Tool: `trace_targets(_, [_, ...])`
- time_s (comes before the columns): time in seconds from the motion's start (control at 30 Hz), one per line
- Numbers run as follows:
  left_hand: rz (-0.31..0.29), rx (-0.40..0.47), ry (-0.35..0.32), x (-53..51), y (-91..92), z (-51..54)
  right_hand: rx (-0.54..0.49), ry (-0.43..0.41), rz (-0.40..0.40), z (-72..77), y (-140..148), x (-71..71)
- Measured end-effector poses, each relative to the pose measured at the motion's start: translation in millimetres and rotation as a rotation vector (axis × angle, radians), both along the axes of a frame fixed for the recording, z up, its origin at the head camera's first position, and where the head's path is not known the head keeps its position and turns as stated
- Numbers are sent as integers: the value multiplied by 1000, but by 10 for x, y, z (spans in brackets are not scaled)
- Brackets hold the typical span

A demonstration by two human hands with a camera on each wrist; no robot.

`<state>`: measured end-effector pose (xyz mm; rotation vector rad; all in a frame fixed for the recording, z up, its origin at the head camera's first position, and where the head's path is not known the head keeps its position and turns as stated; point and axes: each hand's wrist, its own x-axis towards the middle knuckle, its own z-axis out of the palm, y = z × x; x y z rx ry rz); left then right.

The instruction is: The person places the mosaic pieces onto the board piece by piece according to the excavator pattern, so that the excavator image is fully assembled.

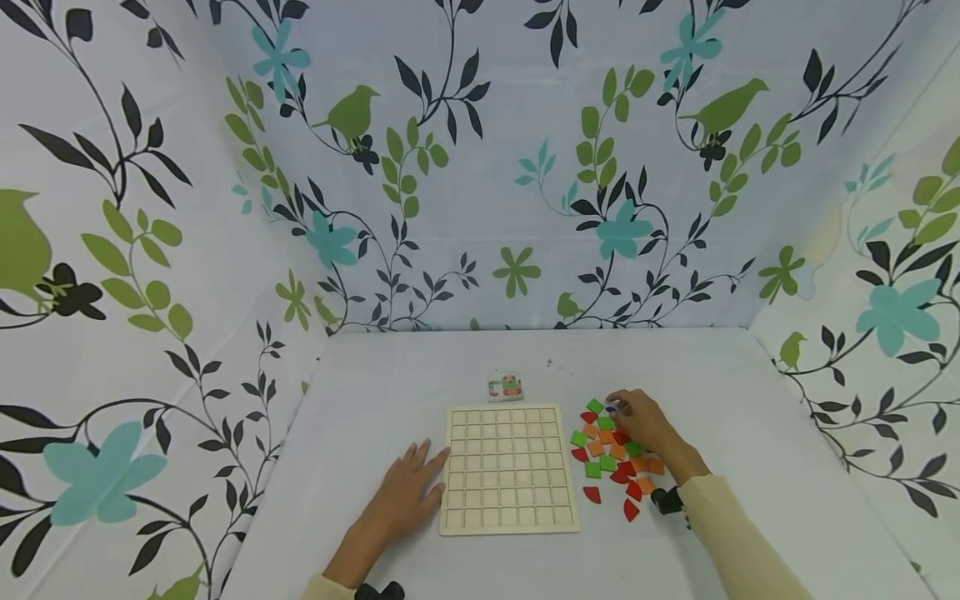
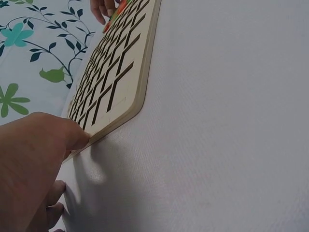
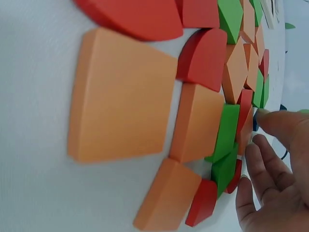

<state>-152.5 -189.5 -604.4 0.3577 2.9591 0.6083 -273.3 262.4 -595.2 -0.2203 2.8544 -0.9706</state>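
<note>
Pinching a dark-blue piece (image 3: 256, 121) in the right hand (image 1: 639, 418), among tiles (image 1: 607, 462) between wooden grid board (image 1: 506, 472) and bench's (image 1: 772, 483) right edge, with left hand (image 1: 405, 493) spread against the board, possibly scattering neighbours through a low lift.

The white surface (image 1: 525, 571) bears a gridded board (image 1: 511, 470), a card (image 1: 506, 387) at its twelve o'clock, coloured pieces (image 1: 607, 463) at three

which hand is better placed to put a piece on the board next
The right hand, I'd judge: it is at the loose pieces and seems to pinch a dark blue piece. The left hand touches the left edge of the board, which lies between it and the loose pieces.
</note>
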Motion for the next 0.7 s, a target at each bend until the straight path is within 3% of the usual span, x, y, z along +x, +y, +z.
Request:
trace_targets(0.3, [-1, -6, 22, 8, 8, 16, 32, -30, 53, 92, 3, 33])
trace_targets(0.47, [-4, -1, 19, 10, 3, 9, 82, -34, 69, 79, -8, -7])
trace_targets(0.7, [-8, 2, 17, 8, -11, -9, 72, -18, 80, 5, -25, -50])
